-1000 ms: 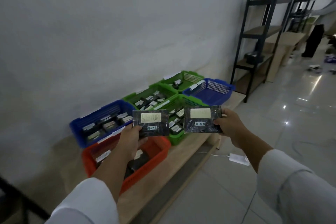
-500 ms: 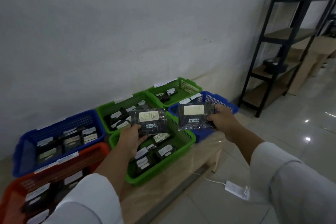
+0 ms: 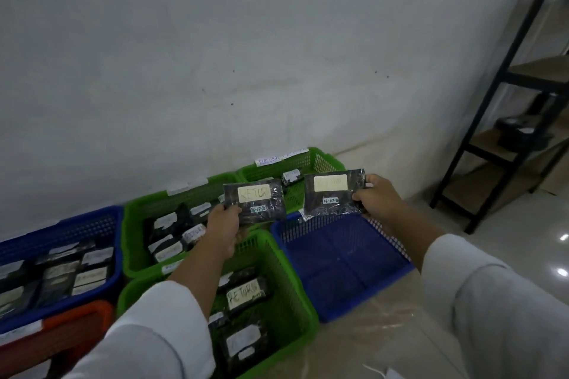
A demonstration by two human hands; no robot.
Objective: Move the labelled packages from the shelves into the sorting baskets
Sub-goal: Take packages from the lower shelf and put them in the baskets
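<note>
A person's left hand [image 3: 224, 232] pinches a flat black plastic package with a pale "RETURN" label [image 3: 254, 200] above the green plastic baskets [image 3: 286, 301]. The right hand [image 3: 377, 198] grips a second black package [image 3: 334, 192], its label unreadable, above an empty blue plastic basket [image 3: 345, 261]. To place them well, each label should likely be matched to its basket's tag before the fingers release.

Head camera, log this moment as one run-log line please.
left hand holds RETURN package | right hand holds faint-label package | both above baskets | blue basket below right package | none released
</note>
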